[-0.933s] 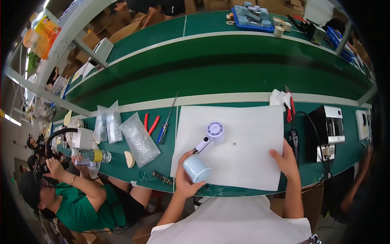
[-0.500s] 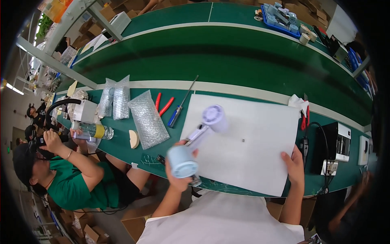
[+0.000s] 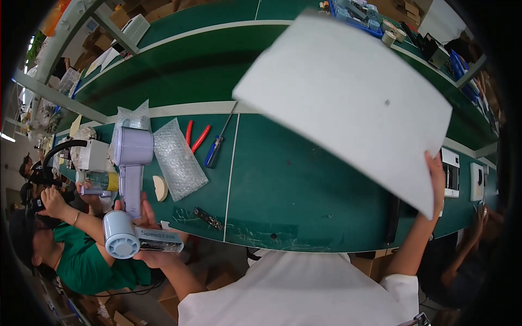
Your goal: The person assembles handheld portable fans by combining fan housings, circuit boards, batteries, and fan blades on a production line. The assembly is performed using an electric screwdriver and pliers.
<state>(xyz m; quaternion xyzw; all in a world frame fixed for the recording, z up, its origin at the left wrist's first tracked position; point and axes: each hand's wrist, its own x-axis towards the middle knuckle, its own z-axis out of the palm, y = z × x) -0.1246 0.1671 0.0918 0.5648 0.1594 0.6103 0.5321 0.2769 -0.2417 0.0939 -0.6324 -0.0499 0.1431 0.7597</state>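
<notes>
Item: lilac handheld fan [image 3: 134,146], left of frame. Long axis near vertical, head uppermost, handle running down into the left hand [image 3: 154,259].

Item: light-blue handheld fan [image 3: 120,233], lower left, just below the lilac one. Head to the left, handle lying near level toward the right, against the same hand.

Item: white sheet [image 3: 348,92], upper centre to right, tilted above the green table [image 3: 283,179]. Long axis slants from upper left to lower right; the right hand [image 3: 436,176] is nearer, at its lower right end. The fans lie well apart from it, toward the lower left.

Hands: left, partly curled, grasping both fans by the handles; some fingers hidden. Right, closed in a pinch on the sheet's edge; the digits behind it cannot be seen.

Adjacent, left of centre: bubble-wrap pouch [image 3: 179,163], red handles [image 3: 200,139], blue-handled screwdriver [image 3: 214,152].
</notes>
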